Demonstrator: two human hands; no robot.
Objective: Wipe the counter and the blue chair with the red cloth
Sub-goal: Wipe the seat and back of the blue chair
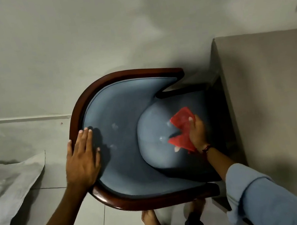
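Observation:
The blue chair (118, 119) fills the middle of the view, seen from above, with a curved dark wooden rim around its padded back. My right hand (197, 132) presses the crumpled red cloth (181, 128) onto the right side of the rounded blue seat cushion. My left hand (83, 157) lies flat, fingers spread, on the chair's back rim and padding at the left. The grey counter (272, 87) stands directly right of the chair.
A pale wall (97, 34) rises just behind the chair. A white sheet (9, 187) lies crumpled on the tiled floor at the left. My bare feet (149, 220) stand on the tiles right in front of the chair's rim.

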